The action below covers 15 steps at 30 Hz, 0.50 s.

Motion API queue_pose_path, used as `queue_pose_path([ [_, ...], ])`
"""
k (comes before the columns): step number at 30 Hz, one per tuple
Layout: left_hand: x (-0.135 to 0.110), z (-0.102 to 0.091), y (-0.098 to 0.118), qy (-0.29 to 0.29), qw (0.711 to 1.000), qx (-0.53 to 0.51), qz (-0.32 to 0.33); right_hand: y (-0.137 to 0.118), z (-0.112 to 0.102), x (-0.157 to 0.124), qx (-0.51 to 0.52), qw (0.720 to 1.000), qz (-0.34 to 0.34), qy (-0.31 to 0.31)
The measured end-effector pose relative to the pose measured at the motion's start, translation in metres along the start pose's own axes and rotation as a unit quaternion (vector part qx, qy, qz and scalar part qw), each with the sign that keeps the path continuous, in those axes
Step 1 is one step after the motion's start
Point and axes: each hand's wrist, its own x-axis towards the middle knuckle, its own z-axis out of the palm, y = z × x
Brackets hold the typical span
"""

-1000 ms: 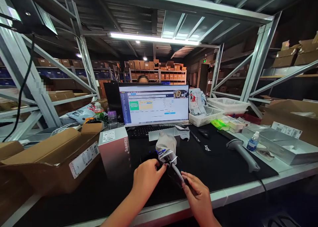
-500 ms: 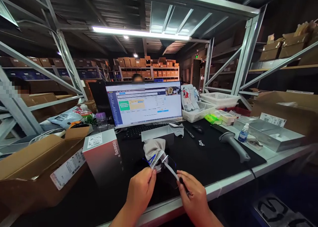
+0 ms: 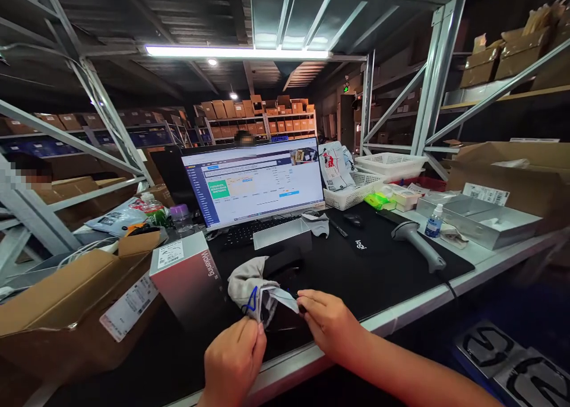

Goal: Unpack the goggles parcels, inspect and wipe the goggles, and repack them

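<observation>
Grey pouch w/ blue cord: held over the counter, swung L vs. 0.5 s ago, so a dark item (too dim to ID) now shows behind it. L hand grips its mouth; R hand, now farther fwd, pinches a pale strip from it. Pull prob. more sideways now. Silver tray beyond.
</observation>
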Motion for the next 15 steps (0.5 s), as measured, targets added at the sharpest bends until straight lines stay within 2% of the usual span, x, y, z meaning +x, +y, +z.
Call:
queue_pose_path([
  [2, -0.004, 0.001, 0.000, -0.003, 1.000, -0.007, 0.000, 0.000, 0.003, 0.004, 0.085, 0.994, 0.068, 0.023],
  [5, -0.010, 0.008, 0.006, -0.009, 1.000, -0.020, -0.012, -0.006, 0.014, 0.003, 0.153, 0.974, 0.157, 0.056],
  [8, -0.014, 0.019, 0.017, -0.015, 0.999, -0.038, -0.025, -0.017, 0.029, 0.000, 0.237, 0.927, 0.286, 0.046],
  [10, -0.015, 0.023, 0.023, -0.011, 0.998, -0.051, -0.034, -0.021, 0.035, 0.000, 0.277, 0.895, 0.347, 0.041],
  [12, -0.016, 0.022, 0.024, -0.002, 0.997, -0.057, -0.055, -0.021, 0.036, 0.000, 0.261, 0.901, 0.343, 0.050],
  [15, -0.017, 0.010, 0.019, 0.021, 0.992, -0.050, -0.116, -0.017, 0.029, -0.001, 0.163, 0.956, 0.234, 0.062],
])
